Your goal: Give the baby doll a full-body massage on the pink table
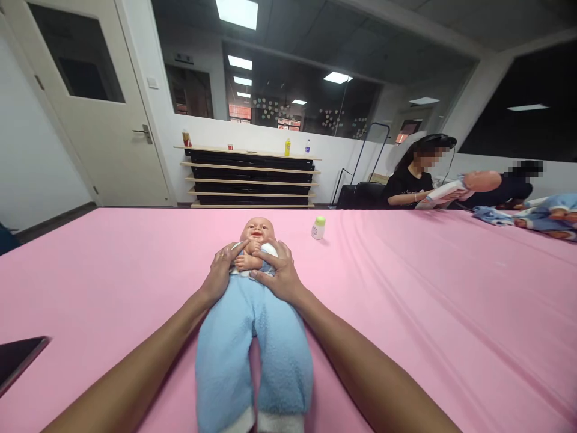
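Pink sheet point(419, 337): spreads over the broad surface from the near edge to the far edge.
Shelf unit point(252, 166): stands beyond the far edge, against the wall.
Co-worker point(406, 183): sits at the far right, holding another doll point(483, 181).
Doll point(253, 300): lies face up at the near centre, head far, legs in light-blue trousers pointing near.
Right hand point(285, 274): grasps the torso's right side, thumb and forefinger over the front.
Left hand point(220, 266): grasps the torso's left side, thumb across the chest, other fingers partly hidden.
Bottle point(318, 229): stands upright, green-capped, just right of the doll's head.
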